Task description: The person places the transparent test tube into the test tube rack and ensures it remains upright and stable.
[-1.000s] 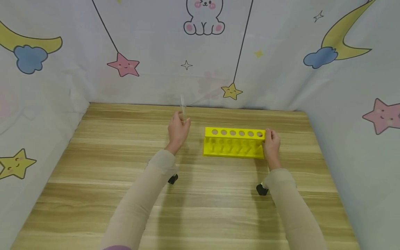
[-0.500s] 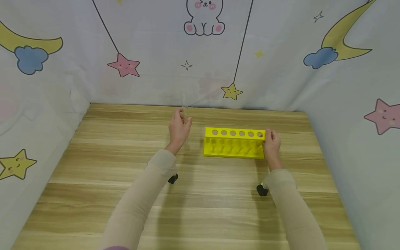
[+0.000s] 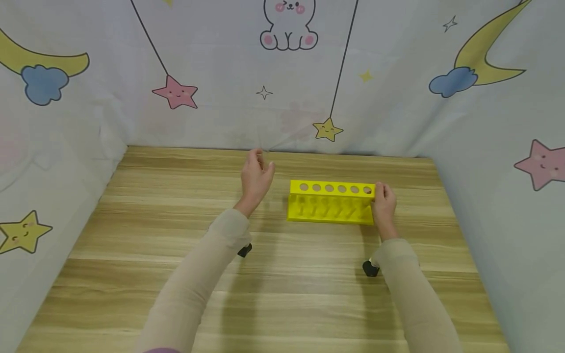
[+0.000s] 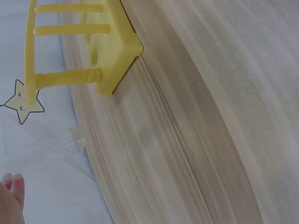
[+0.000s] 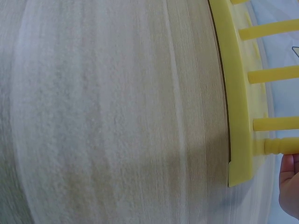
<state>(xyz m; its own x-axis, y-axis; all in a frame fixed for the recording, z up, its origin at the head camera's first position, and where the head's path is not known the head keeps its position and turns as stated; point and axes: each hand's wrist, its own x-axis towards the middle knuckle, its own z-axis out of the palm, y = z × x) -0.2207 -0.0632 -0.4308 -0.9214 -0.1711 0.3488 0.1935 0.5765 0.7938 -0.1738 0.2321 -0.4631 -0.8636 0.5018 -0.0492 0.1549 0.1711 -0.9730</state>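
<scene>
My left hand (image 3: 256, 179) is raised over the table, left of a yellow test tube rack (image 3: 331, 221). It pinches a clear test tube (image 4: 65, 143) that almost vanishes against the background in the head view. In the left wrist view the tube's flared end points toward the table, and part of my fingers (image 4: 17, 189) shows at the edge. How the fingertips meet the glass is unclear. My right hand (image 3: 384, 203) grips the right end of the rack, beside its end post in the right wrist view. The rack stands upright, with a row of round holes along its top bar.
A wood-grain table (image 3: 300, 304) lies under both hands. White cloth (image 3: 220, 59) printed with stars, moons and clouds rises behind it and on both sides. Black wrist camera parts (image 3: 371, 267) hang below the sleeves.
My left hand has moved slightly up and right, and its tube has become much harder to see in the head view. The right hand and the rack stay in place.
</scene>
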